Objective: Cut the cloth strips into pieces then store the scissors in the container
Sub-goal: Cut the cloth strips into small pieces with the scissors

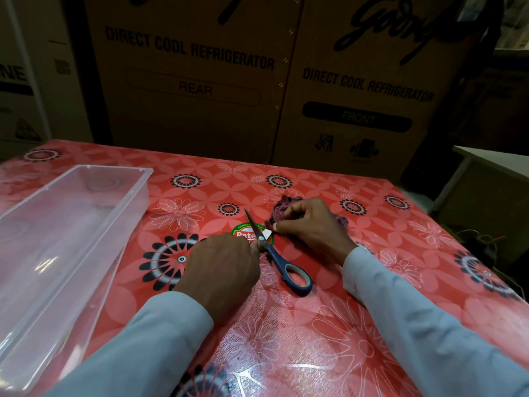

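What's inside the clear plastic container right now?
Nothing shows inside the clear plastic container; the red floral tablecloth shows through it. The blue-handled scissors lie outside on the cloth.

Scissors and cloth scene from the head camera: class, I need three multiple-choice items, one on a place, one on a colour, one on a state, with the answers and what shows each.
1. Where does the clear container stand?
A. to the left of the hands
B. between the hands
C. on the cardboard boxes

2. What colour are the handles of the scissors?
A. yellow
B. blue with grey lining
C. red

3. What is in the container?
A. the scissors
B. cloth pieces
C. nothing visible

Answers:
1 A, it sits at the table's left side, apart from both hands.
2 B, the finger loop is blue outside and grey inside.
3 C, the tablecloth shows through its floor; the scissors lie on the table between the left hand and the right hand, which pinches cloth.
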